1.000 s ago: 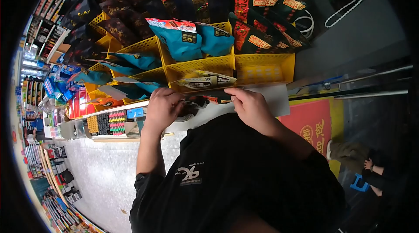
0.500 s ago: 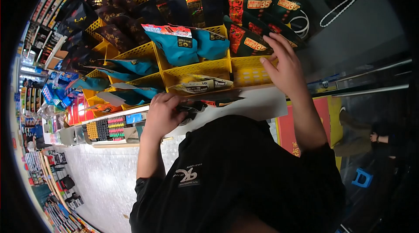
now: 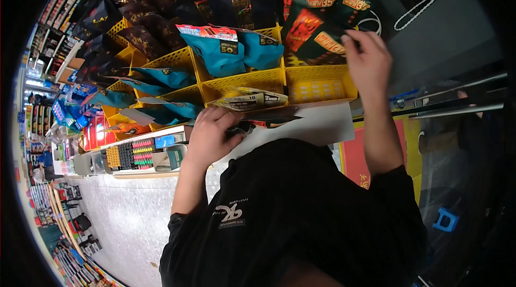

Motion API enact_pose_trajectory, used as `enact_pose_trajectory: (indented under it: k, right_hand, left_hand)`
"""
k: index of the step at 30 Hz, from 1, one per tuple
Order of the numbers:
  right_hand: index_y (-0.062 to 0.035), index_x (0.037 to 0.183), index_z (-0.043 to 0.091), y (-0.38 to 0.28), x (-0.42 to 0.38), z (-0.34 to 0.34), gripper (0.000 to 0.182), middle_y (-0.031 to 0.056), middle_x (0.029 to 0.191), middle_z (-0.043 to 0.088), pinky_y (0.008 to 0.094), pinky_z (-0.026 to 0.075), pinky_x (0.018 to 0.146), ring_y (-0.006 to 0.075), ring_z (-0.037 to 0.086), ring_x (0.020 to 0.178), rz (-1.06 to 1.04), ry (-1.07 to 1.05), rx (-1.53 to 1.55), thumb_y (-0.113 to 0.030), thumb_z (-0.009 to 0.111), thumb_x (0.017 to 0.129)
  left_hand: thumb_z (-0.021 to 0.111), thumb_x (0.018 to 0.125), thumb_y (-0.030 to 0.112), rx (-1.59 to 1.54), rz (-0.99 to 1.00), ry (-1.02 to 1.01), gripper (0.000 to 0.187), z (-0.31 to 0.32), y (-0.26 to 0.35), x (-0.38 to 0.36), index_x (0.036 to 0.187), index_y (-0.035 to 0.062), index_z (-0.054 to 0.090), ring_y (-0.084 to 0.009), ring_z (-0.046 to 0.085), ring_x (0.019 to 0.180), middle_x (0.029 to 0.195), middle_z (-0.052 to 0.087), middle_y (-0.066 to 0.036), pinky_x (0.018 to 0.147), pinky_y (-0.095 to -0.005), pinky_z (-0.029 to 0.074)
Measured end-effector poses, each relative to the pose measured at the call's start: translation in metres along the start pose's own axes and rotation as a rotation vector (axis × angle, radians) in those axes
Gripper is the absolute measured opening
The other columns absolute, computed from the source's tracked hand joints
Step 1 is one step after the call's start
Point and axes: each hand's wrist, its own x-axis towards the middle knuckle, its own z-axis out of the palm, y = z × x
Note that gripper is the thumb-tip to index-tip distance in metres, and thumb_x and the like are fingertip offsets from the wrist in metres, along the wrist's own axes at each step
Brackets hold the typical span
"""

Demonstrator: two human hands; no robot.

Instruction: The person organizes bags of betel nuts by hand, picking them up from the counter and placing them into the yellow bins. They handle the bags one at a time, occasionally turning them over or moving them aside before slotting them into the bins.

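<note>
My right hand [image 3: 368, 62] pinches the corner of a dark green bag [image 3: 314, 37] with red and gold print, tilted over the yellow divided rack [image 3: 242, 83]. At the rack's front edge, my left hand [image 3: 215, 133] is closed around a dark, shiny packet [image 3: 248, 126], mostly hidden by the fingers. Teal bags [image 3: 217, 53] stand in the compartment behind. Pale yellow packets [image 3: 250, 100] lie in a front compartment between my hands.
Black bags [image 3: 236, 7] fill the back rows. A white cord loop [image 3: 427, 2] lies at the upper right. Small coloured goods [image 3: 131, 155] line a lower shelf at left. A blue stool [image 3: 446, 220] stands at lower right.
My right hand has moved slightly right and has taken hold of the dark green bag, which is now lifted and tilted. My left hand has shifted slightly right and up.
</note>
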Motion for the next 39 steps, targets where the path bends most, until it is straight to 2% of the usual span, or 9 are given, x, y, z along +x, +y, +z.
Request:
enact_pose_trajectory:
  k: [4,6,13,16,18,23,28,35,39]
  right_hand:
    - [0.0013,0.095,0.069,-0.003,0.005,-0.063,0.015,0.0024,0.084,0.061,0.0189,0.041,0.058,0.0054,0.052,0.067,-0.052,0.275,0.143,0.003,0.073,0.081]
    - [0.0035,0.096,0.068,-0.002,0.002,-0.091,0.016,0.0034,0.089,0.061,0.018,0.039,0.059,0.0047,0.051,0.069,-0.032,0.326,0.336,0.006,0.073,0.08]
    - [0.0015,0.092,0.068,0.008,-0.04,-0.127,0.017,0.0035,0.08,0.058,0.0201,0.034,0.051,0.0056,0.043,0.057,-0.029,-0.06,0.035,0.004,0.073,0.076]
    - [0.0015,0.091,0.067,0.021,-0.067,-0.117,0.013,0.0045,0.081,0.059,0.0214,0.037,0.052,0.0064,0.046,0.058,0.139,-0.195,0.049,0.002,0.071,0.079]
    - [0.0008,0.092,0.067,0.031,-0.082,-0.109,0.012,0.005,0.082,0.06,0.0221,0.039,0.052,0.0075,0.049,0.058,0.157,-0.255,0.052,0.001,0.07,0.08]
    - [-0.0018,0.094,0.066,0.055,-0.115,-0.083,0.013,0.0088,0.088,0.063,0.0267,0.047,0.058,0.0154,0.06,0.067,0.218,-0.358,0.041,-0.003,0.07,0.082]
    - [-0.0025,0.094,0.067,0.065,-0.137,-0.051,0.012,0.0102,0.093,0.064,0.0307,0.05,0.066,0.0221,0.065,0.079,0.186,-0.384,0.149,-0.004,0.069,0.082]
    - [-0.003,0.096,0.067,0.052,-0.137,-0.044,0.016,0.0081,0.092,0.063,0.0279,0.049,0.062,0.0175,0.063,0.072,0.189,-0.386,0.228,-0.002,0.071,0.08]
    - [-0.0048,0.106,0.066,0.052,-0.137,-0.046,0.03,0.0067,0.105,0.06,0.0267,0.047,0.06,0.0141,0.055,0.064,0.237,-0.438,0.183,-0.003,0.073,0.078]
  left_hand:
    - [0.078,0.065,0.016,-0.041,0.022,0.052,0.036,0.001,0.0,0.001,0.099,0.0091,0.069,-0.03,0.06,0.093,0.092,0.064,-0.008,0.088,-0.0419,0.045]
    - [0.079,0.065,0.015,-0.062,0.062,0.086,0.034,0.003,-0.001,0.002,0.097,0.0084,0.069,-0.03,0.06,0.092,0.094,0.065,-0.008,0.087,-0.0421,0.046]
    - [0.078,0.066,0.014,-0.123,0.203,0.167,0.023,0.005,0.01,0.01,0.086,0.0087,0.07,-0.029,0.062,0.082,0.084,0.065,-0.007,0.08,-0.0393,0.048]
    - [0.077,0.068,0.013,-0.283,0.372,0.19,0.015,0.005,0.021,-0.003,0.081,0.0092,0.07,-0.0261,0.062,0.071,0.075,0.065,-0.005,0.069,-0.0362,0.049]
    - [0.076,0.071,0.013,-0.51,0.38,0.0,0.01,0.012,0.028,-0.015,0.078,0.0096,0.069,-0.0233,0.061,0.063,0.07,0.063,-0.005,0.061,-0.0348,0.047]
    - [0.07,0.083,0.013,-0.555,0.095,-0.142,0.009,0.068,0.007,-0.056,0.079,0.0049,0.067,-0.0254,0.061,0.063,0.071,0.063,-0.009,0.058,-0.0346,0.047]
    - [0.065,0.091,0.02,-0.584,-0.558,-0.234,0.019,0.114,-0.022,-0.094,0.089,0.0017,0.066,-0.0144,0.059,0.067,0.072,0.063,-0.008,0.063,-0.0303,0.047]
    - [0.058,0.097,0.025,-0.821,-0.851,-0.18,0.031,0.158,-0.044,-0.132,0.119,0.0028,0.059,-0.0136,0.063,0.086,0.09,0.069,-0.011,0.079,-0.0265,0.048]
    - [0.058,0.097,0.025,-0.76,-0.791,-0.204,0.035,0.152,-0.033,-0.127,0.124,0.0025,0.057,-0.0152,0.064,0.087,0.091,0.069,-0.012,0.079,-0.0274,0.049]
